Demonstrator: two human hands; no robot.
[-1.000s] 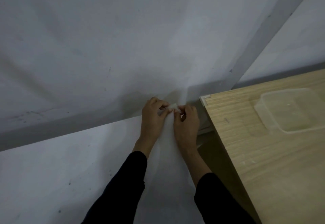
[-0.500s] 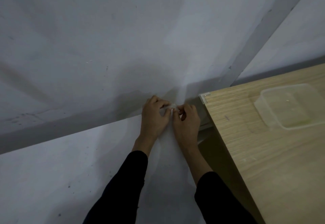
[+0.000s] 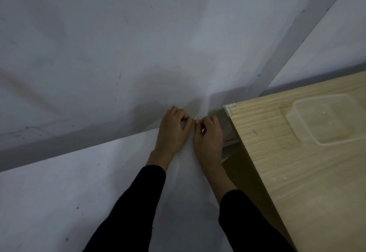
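the left hand [image 3: 174,131] and the right hand [image 3: 208,135] are meeting knuckle to knuckle, backs turned up toward the camera, fingers curled under. each is pinching one side of a small pale piece [image 3: 194,117] between thumb and fingertips, so the piece is sitting right where the two hands touch, at their far end, just left of the table corner. it is too small and dim to say what it is. a pale filmy strip [image 3: 186,152] is showing between the wrists below it; whether it belongs to the same thing cannot be told.

both forearms are reaching forward and converging, the wrists close together, the elbows spread apart, in a black left sleeve [image 3: 134,208] and a black right sleeve [image 3: 247,222].

just to the right, a wooden table [image 3: 297,182] is carrying a clear plastic container [image 3: 326,121], well apart from the hands, and a clear corner guard [image 3: 229,108] is capping the nearest corner. a white surface [image 3: 99,53] crossed by a grey band [image 3: 59,141] is lying behind the hands.
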